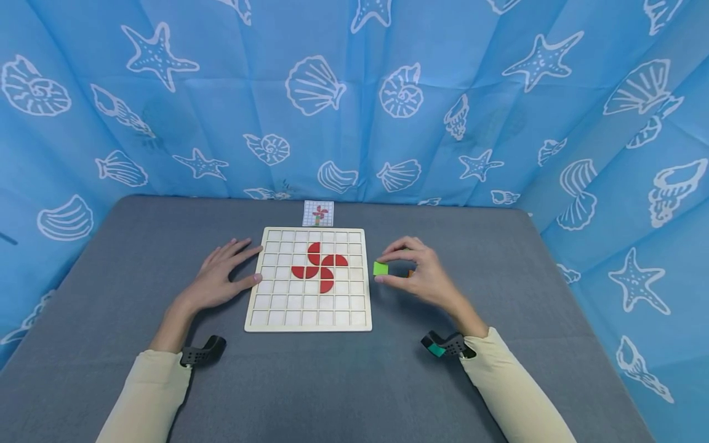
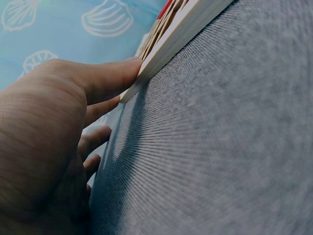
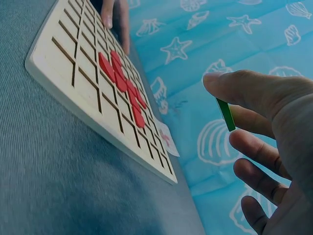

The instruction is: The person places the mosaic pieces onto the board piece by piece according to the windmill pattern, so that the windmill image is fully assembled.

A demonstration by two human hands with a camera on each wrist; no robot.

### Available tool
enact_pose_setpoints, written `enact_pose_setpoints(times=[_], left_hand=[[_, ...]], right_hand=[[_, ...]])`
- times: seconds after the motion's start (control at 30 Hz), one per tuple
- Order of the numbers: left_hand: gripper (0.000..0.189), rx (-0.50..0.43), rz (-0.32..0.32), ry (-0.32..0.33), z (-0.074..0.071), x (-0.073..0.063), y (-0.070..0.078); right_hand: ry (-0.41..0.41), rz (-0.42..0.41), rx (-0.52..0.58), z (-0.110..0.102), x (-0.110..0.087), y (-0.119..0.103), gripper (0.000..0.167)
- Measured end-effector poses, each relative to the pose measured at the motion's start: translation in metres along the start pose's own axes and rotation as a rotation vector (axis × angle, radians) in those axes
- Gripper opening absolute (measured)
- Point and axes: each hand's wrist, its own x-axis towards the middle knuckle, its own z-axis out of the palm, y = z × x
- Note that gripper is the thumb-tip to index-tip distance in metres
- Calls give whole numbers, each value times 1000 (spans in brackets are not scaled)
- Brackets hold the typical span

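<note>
A white grid board (image 1: 277, 301) lies flat on the table, with several red quarter-round tiles (image 1: 327, 272) set in its middle squares in a pinwheel shape. My left hand (image 1: 221, 277) rests at the board's left edge, fingers spread, thumb and a fingertip touching the rim. In the left wrist view the thumb presses against the board's side. Just right of the board, my right hand (image 1: 418, 271) pinches a green square tile (image 1: 380, 268) between thumb and fingers. The right wrist view shows that tile (image 3: 226, 115) edge-on, raised above the table, the other fingers loosely bent.
Behind the board lies a small card (image 1: 318, 213) printed with a red pinwheel on a green and orange stem. An orange piece (image 1: 410, 273) shows partly behind my right hand. A blue curtain with shell prints (image 1: 354, 123) hangs along the back of the grey table (image 1: 332, 381).
</note>
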Motion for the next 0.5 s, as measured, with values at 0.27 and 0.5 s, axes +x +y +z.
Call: enact_pose_setpoints(times=[0.27, 0.5], left_hand=[[74, -3, -4, -6, -1, 0, 0], [74, -3, -12, -10, -1, 0, 1]], right_hand=[[-13, 14, 14, 16, 15, -5, 28], [-41, -6, 26, 32, 26, -11, 29]])
